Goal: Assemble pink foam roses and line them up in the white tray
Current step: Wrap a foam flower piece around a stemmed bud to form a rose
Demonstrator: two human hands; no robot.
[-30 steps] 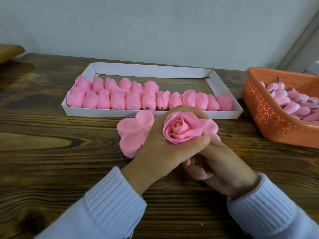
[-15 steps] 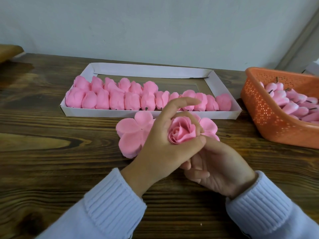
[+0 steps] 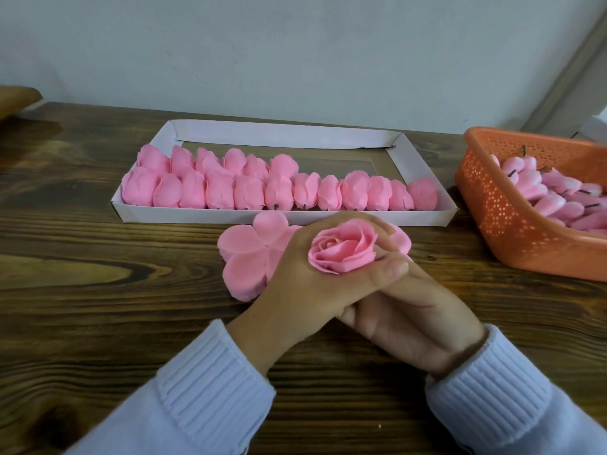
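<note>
Lifted forefinger has curled back: left hand (image 3: 305, 284) clasps the rose (image 3: 341, 249), right hand (image 3: 417, 326) tucked beneath, grip hidden; white tray (image 3: 184, 215) just ahead

Pale blue ribbed-knit sleeves (image 3: 210, 385), both arms.

pink foam rose (image 3: 341, 247), open, facing up
</note>
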